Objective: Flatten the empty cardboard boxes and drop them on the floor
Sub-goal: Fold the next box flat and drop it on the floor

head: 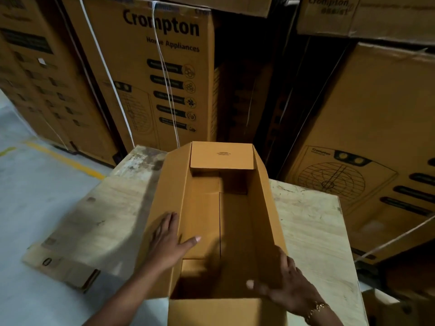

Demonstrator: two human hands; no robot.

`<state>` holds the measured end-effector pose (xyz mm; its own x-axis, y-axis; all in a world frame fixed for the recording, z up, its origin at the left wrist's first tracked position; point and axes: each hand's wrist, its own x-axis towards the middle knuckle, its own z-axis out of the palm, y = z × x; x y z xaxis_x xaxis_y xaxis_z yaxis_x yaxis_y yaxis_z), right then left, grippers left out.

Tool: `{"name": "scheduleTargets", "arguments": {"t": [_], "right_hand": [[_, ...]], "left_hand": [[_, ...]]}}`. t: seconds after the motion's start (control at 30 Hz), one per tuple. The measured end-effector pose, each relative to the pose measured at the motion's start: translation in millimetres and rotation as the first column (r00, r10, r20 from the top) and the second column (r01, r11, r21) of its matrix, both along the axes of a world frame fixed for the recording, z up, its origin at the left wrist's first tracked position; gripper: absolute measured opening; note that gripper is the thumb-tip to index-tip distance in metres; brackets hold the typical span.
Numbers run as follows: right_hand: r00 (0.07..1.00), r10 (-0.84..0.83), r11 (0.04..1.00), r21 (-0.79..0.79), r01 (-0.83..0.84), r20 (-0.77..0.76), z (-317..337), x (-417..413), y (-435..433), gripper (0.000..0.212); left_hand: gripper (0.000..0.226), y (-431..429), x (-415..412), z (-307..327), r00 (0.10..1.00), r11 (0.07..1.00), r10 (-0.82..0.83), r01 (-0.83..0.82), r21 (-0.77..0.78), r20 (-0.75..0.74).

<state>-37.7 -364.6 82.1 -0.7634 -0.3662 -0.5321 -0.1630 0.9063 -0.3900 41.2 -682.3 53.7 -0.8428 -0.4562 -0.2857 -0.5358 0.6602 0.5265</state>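
Note:
An empty brown cardboard box stands open-topped on a worn wooden table, its long side running away from me. My left hand grips the box's left wall, fingers outside and thumb over the rim inside. On the right wall near the close corner, my right hand holds the rim the same way. The far end flap is folded inward over the opening. The near flap hangs toward me.
Tall printed appliance cartons with white straps are stacked right behind the table, with more cartons at the right. A flattened cardboard sheet lies on the grey floor left of the table, near a yellow line.

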Motion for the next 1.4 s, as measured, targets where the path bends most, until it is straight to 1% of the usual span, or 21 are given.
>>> {"name": "scheduleTargets", "arguments": {"t": [0.07, 0.13, 0.27, 0.33, 0.47, 0.53, 0.63, 0.67, 0.7, 0.73, 0.8, 0.83, 0.87, 0.9, 0.97, 1.03, 1.1, 1.13, 1.17, 1.27, 1.4], "right_hand": [[0.998, -0.025, 0.999, -0.038, 0.022, -0.062, -7.8, -27.4, -11.2, 0.146], [0.989, -0.023, 0.999, -0.044, 0.017, -0.144, -21.3, -63.9, -28.5, 0.139], [0.973, -0.027, 1.0, -0.002, 0.027, -0.231, -32.4, -146.6, -74.0, 0.117], [0.958, -0.029, 0.999, 0.003, 0.031, -0.285, -30.3, -183.8, -99.3, 0.111], [0.916, -0.038, 0.997, 0.041, 0.06, -0.4, -31.8, -246.0, -139.1, 0.106], [0.896, -0.04, 0.995, 0.062, 0.075, -0.442, -34.5, -268.0, -151.8, 0.102], [0.873, -0.051, 0.994, 0.057, 0.089, -0.485, -34.7, -287.6, -158.2, 0.086], [0.851, -0.065, 0.996, 0.024, 0.09, -0.52, -33.6, -291.7, -158.0, 0.079], [0.817, -0.105, 0.994, -0.045, 0.096, -0.567, -30.3, -295.2, -158.5, 0.073], [0.776, -0.184, 0.981, -0.159, 0.11, -0.603, -25.0, -298.7, -160.9, 0.07], [0.714, -0.37, 0.905, -0.406, 0.131, -0.594, -13.2, -312.5, -171.2, 0.067], [0.7, -0.423, 0.867, -0.481, 0.128, -0.576, -6.3, -321.4, -179.0, 0.065], [0.697, -0.433, 0.854, -0.508, 0.114, -0.572, -2.1, -332.3, -187.1, 0.065], [0.709, -0.407, 0.861, -0.501, 0.087, -0.576, 0.5, -342.8, -195.3, 0.068], [0.77, -0.292, 0.902, -0.431, 0.025, -0.567, -1.8, -361.8, -210.2, 0.076], [0.827, -0.151, 0.959, -0.284, -0.011, -0.542, -12.8, -376.1, -218.9, 0.077], [0.858, -0.002, 0.996, -0.08, -0.046, -0.514, -26.9, -386.4, -223.1, 0.069], [0.863, 0.056, 0.998, -0.005, -0.067, -0.502, -33.3, -388.9, -223.7, 0.064], [0.862, 0.085, 0.996, 0.032, -0.08, -0.5, -38.5, -390.3, -223.4, 0.059], [0.87, 0.063, 0.997, 0.002, -0.071, -0.49, -46.5, -395.7, -221.7, 0.05], [0.887, 0.068, 0.997, 0.011, -0.071, -0.456, -47.2, -397.2, -220.7, 0.055]], "left_hand": [[0.11, -13.7, -41.2, 0.6, 1.0, 0.999, -0.024, 0.024, -0.048, -0.002], [0.106, -26.9, -80.0, 1.7, 0.999, 0.995, -0.046, 0.045, -0.089, -0.01], [0.106, -48.5, -135.2, 0.1, 1.0, 0.998, -0.003, 0.002, -0.06, -0.016], [0.103, -49.7, -144.7, -5.1, 0.999, 0.998, 0.033, -0.035, -0.053, -0.041], [0.097, -48.0, -144.7, -16.2, 0.995, 0.991, 0.05, -0.061, -0.12, -0.092], [0.097, -51.3, -145.1, -19.3, 0.993, 0.992, 0.062, -0.073, -0.107, -0.104], [0.097, -52.2, -144.8, -20.9, 0.989, 0.993, 0.063, -0.076, -0.093, -0.132], [0.097, -51.9, -144.6, -21.4, 0.987, 0.993, 0.062, -0.075, -0.089, -0.146], [0.097, -51.7, -144.5, -22.4, 0.986, 0.994, 0.06, -0.074, -0.083, -0.158], [0.097, -51.8, -144.6, -23.4, 0.983, 0.995, 0.062, -0.075, -0.072, -0.173], [0.099, -52.9, -145.5, -25.9, 0.977, 0.996, 0.065, -0.077, -0.053, -0.205], [0.099, -53.1, -146.0, -27.0, 0.974, 0.996, 0.064, -0.076, -0.047, -0.219], [0.099, -53.2, -146.4, -27.8, 0.971, 0.997, 0.059, -0.071, -0.043, -0.231], [0.099, -53.1, -146.7, -28.2, 0.968, 0.997, 0.06, -0.07, -0.032, -0.242], [0.098, -52.9, -147.1, -29.9, 0.964, 0.997, 0.072, -0.075, -0.004, -0.254], [0.097, -51.6, -145.5, -30.4, 0.96, 0.997, 0.072, -0.074, 0.001, -0.27], [0.094, -51.7, -145.3, -31.3, 0.957, 0.997, 0.071, -0.07, 0.014, -0.28], [0.092, -52.3, -145.5, -31.4, 0.956, 0.997, 0.077, -0.073, 0.025, -0.284], [0.091, -52.7, -145.9, -31.3, 0.954, 0.997, 0.082, -0.075, 0.033, -0.288], [0.09, -52.3, -146.7, -30.7, 0.957, 0.997, 0.074, -0.068, 0.032, -0.279], [0.095, -49.0, -149.6, -27.5, 0.972, 0.997, 0.071, -0.07, 0.011, -0.224]]}}
